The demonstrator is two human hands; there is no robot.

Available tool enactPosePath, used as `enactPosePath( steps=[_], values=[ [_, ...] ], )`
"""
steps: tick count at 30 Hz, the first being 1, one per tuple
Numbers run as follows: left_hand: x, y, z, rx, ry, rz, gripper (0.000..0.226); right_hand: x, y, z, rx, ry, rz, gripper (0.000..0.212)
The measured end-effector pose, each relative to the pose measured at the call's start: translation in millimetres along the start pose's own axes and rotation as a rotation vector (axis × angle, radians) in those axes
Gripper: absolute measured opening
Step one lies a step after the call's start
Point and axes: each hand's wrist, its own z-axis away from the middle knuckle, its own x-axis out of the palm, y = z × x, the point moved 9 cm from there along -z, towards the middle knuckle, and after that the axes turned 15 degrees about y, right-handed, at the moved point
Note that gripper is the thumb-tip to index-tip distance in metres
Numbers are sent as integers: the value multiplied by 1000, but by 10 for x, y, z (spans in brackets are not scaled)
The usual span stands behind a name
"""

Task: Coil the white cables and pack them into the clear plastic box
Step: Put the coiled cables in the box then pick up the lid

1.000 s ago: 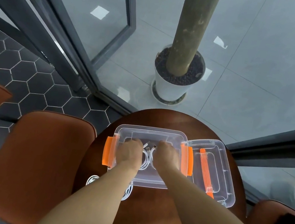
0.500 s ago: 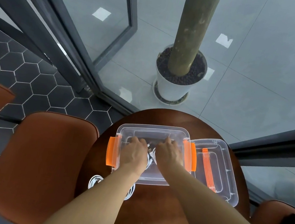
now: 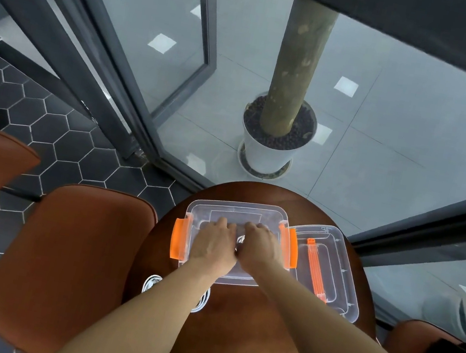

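Observation:
A clear plastic box (image 3: 238, 208) with orange side latches stands on the round brown table (image 3: 244, 334). Both hands are inside it, side by side, palms down. My left hand (image 3: 215, 243) and my right hand (image 3: 260, 246) cover a white cable (image 3: 240, 241), of which only a small loop shows between them. Whether the fingers grip it is hidden. Two more coiled white cables lie on the table under my left forearm: one coil (image 3: 152, 283) at its left, another coil (image 3: 202, 300) at its right.
The box's clear lid (image 3: 330, 271) with an orange handle lies right of the box. Brown chairs (image 3: 68, 256) stand left of the table and another at the right edge. Behind the glass wall a white plant pot (image 3: 270, 151) holds a trunk.
Both hands have moved further into the box and closer together, covering the cable that showed between them earlier. My head has tilted up a little.

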Motion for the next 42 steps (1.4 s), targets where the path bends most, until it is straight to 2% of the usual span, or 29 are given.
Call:
enactPosePath(
  steps=[9, 19, 24, 27, 31, 37, 42],
  values=[
    [-563, -20, 353, 82, 119, -113, 35, -479, -33, 240, -106, 60, 30, 29],
    [-893, -100, 746, 58, 144, -230, 46, -849, -17, 603, -198, 77, 118, 34],
    [-1034, -161, 964, 12, 184, -217, 51, -912, -103, 805, -256, 130, 112, 31],
    [-1042, -293, 1197, -47, 188, -183, 43, -834, -267, 986, -311, 161, 15, 29],
    [-881, -631, 1530, -142, 167, -152, 39, -489, -477, 1229, -323, 73, -37, 27],
    [-492, -1124, 1867, -277, 50, -114, 30, 65, -569, 1454, -191, -43, -78, 18],
    [-99, -1461, 1929, -413, -37, 53, 26, 556, -258, 1425, 192, -173, -175, 17]
  ],
)
